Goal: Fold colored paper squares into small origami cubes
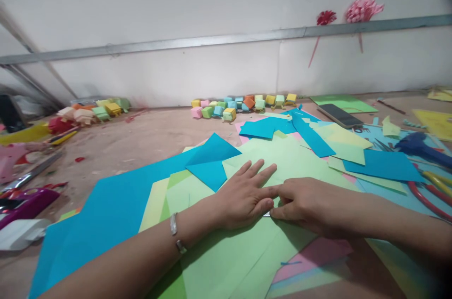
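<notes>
My left hand [245, 195] lies flat on a light green paper sheet [226, 261], its fingers spread and pressed down. A silver bracelet [173, 224] circles that wrist. My right hand [307, 200] is closed beside it, with the index finger and thumb meeting the left hand's fingers. Between the two hands a thin whitish edge shows, too small to name; my fingers hide the rest. Blue paper [120, 200] spreads out left of my left hand, and a folded blue piece [213, 160] sits just beyond it. Pink paper [314, 259] shows under the green sheet.
Several small coloured paper cubes [229, 114] line the wall. More folded pieces [84, 114] sit far left. A phone [341, 115], blue-handled tool [420, 146] and red-handled tool [429, 200] lie right. A purple tool [30, 205] and white block [23, 233] are at left.
</notes>
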`<state>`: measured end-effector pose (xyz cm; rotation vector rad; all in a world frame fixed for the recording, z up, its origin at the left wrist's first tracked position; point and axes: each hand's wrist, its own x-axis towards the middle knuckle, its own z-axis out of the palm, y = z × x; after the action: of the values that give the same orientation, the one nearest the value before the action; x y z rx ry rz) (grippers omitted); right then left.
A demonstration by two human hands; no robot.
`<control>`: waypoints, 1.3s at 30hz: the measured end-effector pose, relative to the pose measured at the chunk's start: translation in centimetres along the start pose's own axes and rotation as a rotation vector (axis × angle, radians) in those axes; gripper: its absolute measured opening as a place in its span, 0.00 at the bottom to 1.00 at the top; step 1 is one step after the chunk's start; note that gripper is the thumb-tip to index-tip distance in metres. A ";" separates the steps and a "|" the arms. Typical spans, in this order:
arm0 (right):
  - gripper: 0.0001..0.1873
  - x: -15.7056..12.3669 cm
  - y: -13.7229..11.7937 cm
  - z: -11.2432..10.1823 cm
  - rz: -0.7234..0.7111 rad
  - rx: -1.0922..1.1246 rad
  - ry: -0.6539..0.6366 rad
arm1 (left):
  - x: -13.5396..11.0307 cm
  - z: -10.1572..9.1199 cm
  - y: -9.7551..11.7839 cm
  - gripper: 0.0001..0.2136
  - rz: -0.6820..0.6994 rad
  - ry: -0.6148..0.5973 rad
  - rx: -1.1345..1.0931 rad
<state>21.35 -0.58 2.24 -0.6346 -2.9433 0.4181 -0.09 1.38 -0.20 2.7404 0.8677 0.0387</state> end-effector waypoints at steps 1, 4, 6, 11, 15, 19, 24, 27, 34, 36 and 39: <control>0.12 0.2 -0.1 0.1 0.008 0.003 -0.008 | 0.0 0.0 0.0 0.21 -0.002 -0.001 0.006; 0.11 0.7 -0.5 0.3 0.033 0.022 -0.029 | 0.1 0.0 0.1 0.21 -0.015 -0.018 0.026; 0.11 1.2 -1.0 0.3 0.034 0.027 -0.030 | 0.1 -0.1 0.1 0.21 -0.021 -0.027 0.029; 0.11 1.9 -2.5 -0.3 0.050 -0.064 -0.054 | 0.1 -0.2 0.1 0.20 -0.014 -0.022 0.008; 0.13 2.3 -3.4 0.0 0.092 -0.134 -0.098 | 0.0 -0.2 0.0 0.22 -0.012 -0.011 -0.015; 0.11 2.4 -4.4 1.0 0.255 -0.032 0.001 | 0.0 -0.3 0.2 0.22 -0.018 -0.016 -0.001; 0.09 2.0 -6.0 0.5 0.236 0.093 0.057 | -0.1 -0.4 0.3 0.22 -0.021 -0.018 0.037; 0.14 1.1 -4.5 -1.1 0.192 0.050 0.130 | 0.0 -0.3 0.2 0.22 -0.019 -0.018 0.018; 0.18 -4.8 7.4 -3.4 0.631 -0.316 0.464 | -0.4 0.0 -0.2 0.25 0.006 0.151 -0.035; 0.16 -5.7 9.4 -2.7 0.684 -0.310 0.454 | -0.5 0.1 -0.6 0.25 -0.042 0.267 -0.063; 0.15 -5.0 9.4 -1.2 0.668 -0.267 0.471 | -0.7 0.4 -1.3 0.24 -0.155 0.462 -0.104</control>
<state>29.74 5.84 0.50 -1.5149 -2.2905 -0.0884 -1.35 1.87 -0.91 2.5937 1.1523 0.6879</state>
